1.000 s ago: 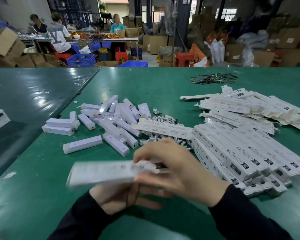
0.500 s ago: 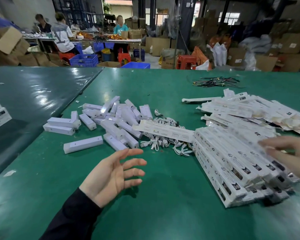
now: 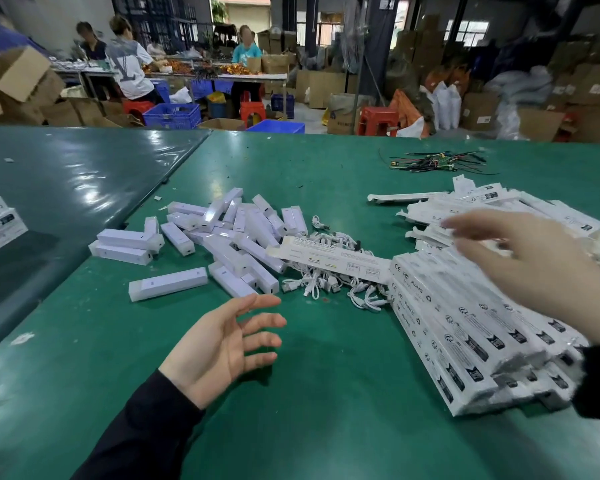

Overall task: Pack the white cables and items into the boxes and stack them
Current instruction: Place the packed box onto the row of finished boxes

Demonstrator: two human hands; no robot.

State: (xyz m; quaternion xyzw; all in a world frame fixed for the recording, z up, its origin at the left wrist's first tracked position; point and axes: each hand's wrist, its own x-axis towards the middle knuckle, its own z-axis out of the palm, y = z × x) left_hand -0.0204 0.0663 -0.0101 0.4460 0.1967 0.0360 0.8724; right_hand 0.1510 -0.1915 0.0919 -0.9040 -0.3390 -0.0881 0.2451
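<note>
Head view: left hand [image 3: 219, 344] over bare table [image 3: 326, 410] (empty-palmed).

The left hand [image 3: 222, 348] is held low in the middle, palm turned up and a little inward, with the fingers [image 3: 260, 320] spread and relaxed, holding nothing. Its forearm is in a dark sleeve [image 3: 146, 431] that comes from the lower left. The right hand [image 3: 534, 268] is stretched forward on the right side, fingers straight and a little blurred, also holding nothing, with a dark cuff at the wrist
</note>
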